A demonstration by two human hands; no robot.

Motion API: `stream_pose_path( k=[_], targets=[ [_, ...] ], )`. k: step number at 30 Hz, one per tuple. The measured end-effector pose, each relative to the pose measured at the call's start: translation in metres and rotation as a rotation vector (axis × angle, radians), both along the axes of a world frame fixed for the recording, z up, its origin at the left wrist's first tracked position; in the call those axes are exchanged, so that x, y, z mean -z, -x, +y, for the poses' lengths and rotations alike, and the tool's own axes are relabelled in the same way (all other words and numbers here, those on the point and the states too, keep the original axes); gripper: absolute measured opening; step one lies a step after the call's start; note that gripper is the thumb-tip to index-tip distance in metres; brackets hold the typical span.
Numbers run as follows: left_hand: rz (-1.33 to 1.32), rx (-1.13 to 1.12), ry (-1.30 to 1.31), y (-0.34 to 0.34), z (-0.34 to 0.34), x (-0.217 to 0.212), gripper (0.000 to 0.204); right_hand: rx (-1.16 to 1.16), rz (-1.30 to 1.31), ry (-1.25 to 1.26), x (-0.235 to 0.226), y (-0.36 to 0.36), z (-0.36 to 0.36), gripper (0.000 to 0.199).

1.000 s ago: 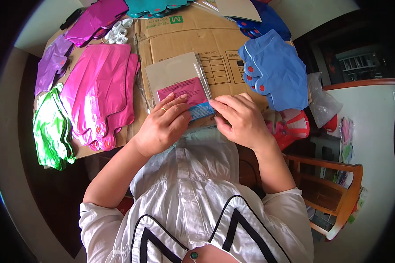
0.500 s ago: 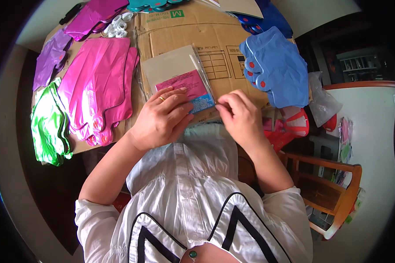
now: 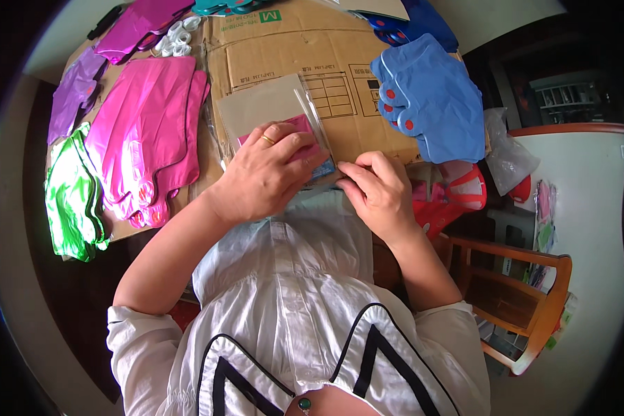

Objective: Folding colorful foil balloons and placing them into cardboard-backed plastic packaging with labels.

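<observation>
Both hands pressed on a flat clear packet at the near edge of the cardboard sheet.

Left hand (image 3: 267,177) lies flat, fingers spread, on the clear packet (image 3: 274,111); right hand (image 3: 378,191) pinches its near corner, apparently closed. Packet looks light, thin, slippery: grip edges. Cardboard sheet (image 3: 305,52) underneath; pink foil pieces (image 3: 149,132) left, blue pieces (image 3: 433,104) right.

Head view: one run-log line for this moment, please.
left hand: pressing flat on clear packet | right hand: pinching packet's near edge | packet: pink item inside, lying on cardboard | nearby: pink foil shapes, blue ones
</observation>
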State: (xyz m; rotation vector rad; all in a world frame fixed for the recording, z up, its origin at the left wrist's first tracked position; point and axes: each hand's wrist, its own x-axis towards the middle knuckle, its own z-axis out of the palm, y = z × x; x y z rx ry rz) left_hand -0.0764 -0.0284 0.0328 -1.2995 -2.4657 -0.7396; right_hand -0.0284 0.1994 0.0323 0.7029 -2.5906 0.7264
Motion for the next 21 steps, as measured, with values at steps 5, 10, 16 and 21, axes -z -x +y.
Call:
stream_pose_path(
  k=[5, 10, 16, 21],
  targets=[
    [-0.074, 0.011, -0.01, -0.002, 0.001, -0.001, 0.043, -0.085, 0.037, 0.015, 0.0, -0.002, 0.002, 0.035],
    [-0.077, 0.005, -0.032, -0.002, 0.002, -0.003, 0.038, -0.177, 0.185, -0.015, 0.018, 0.008, 0.008, 0.031],
    [-0.12, 0.009, -0.013, 0.002, 0.0, -0.002, 0.04, -0.167, 0.318, -0.033, 0.025, 0.007, 0.006, 0.023],
    [-0.125, 0.012, -0.014, 0.001, 0.0, -0.002, 0.039, -0.192, 0.316, -0.039, 0.025, 0.008, 0.007, 0.018]
  ],
)
